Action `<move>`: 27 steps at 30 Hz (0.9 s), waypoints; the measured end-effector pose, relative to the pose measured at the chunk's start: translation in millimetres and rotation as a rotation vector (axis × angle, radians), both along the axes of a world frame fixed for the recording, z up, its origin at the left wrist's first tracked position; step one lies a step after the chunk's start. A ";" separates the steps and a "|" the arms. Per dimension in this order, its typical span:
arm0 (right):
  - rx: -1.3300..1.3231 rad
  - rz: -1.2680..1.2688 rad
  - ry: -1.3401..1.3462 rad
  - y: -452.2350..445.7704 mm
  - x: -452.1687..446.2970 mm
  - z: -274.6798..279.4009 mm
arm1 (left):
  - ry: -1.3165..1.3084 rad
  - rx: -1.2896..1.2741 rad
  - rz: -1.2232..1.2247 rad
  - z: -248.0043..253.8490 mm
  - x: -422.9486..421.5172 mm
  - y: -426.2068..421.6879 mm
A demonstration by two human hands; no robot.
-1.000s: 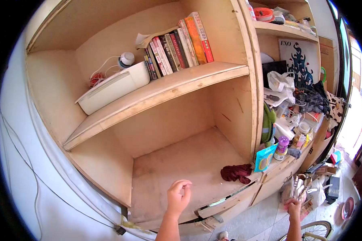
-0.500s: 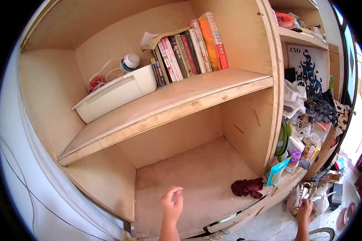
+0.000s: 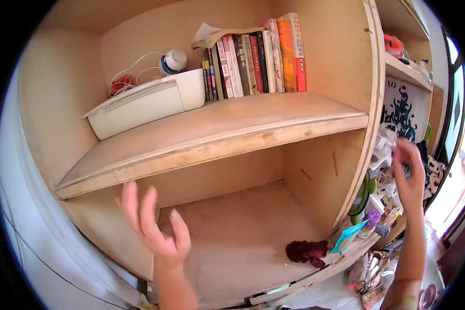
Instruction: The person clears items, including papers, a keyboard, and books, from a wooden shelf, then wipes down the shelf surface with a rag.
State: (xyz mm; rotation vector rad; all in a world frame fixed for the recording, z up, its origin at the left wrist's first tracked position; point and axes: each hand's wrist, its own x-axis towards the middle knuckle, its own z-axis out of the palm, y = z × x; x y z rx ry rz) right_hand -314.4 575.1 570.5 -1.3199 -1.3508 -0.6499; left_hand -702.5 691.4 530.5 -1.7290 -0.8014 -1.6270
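My left hand (image 3: 157, 227) is raised in front of the lower compartment, fingers apart and holding nothing. On the right, my right hand (image 3: 409, 170) is up before the cluttered side shelf, its fingers curved and apart with nothing seen between them. The white printer-like box (image 3: 150, 101) rests on the upper shelf (image 3: 217, 121), with a white and blue round device (image 3: 173, 61) on top. Beside it stands a row of books (image 3: 253, 64), a loose paper lying over some of them. A dark red cloth (image 3: 306, 252) lies crumpled on the lower compartment's floor.
A blue pouch (image 3: 349, 235) and a purple-lidded jar (image 3: 371, 222) stand at the cabinet's right edge. Bags and bundled items (image 3: 369, 271) lie on the floor below. A cable (image 3: 36, 245) runs along the left wall.
Both hands have risen; the left moved leftward and spread its fingers, and the right moved up from near the floor items. The view has shifted, bringing the upper shelf closer.
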 end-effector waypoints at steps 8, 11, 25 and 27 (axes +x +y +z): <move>-0.132 0.365 -0.400 165.8 -82.1 163.3 | -0.055 -0.106 0.299 16.9 -2.7 43.6; -0.168 0.355 -0.526 227.4 -105.1 195.0 | -0.056 -0.084 0.413 15.4 -4.2 53.1; -0.367 0.303 -0.389 382.7 -147.9 237.9 | -0.107 -0.050 0.499 6.8 -6.2 64.8; -0.396 0.449 -0.314 396.0 -147.0 240.9 | -0.136 -0.033 0.485 6.7 -5.9 67.7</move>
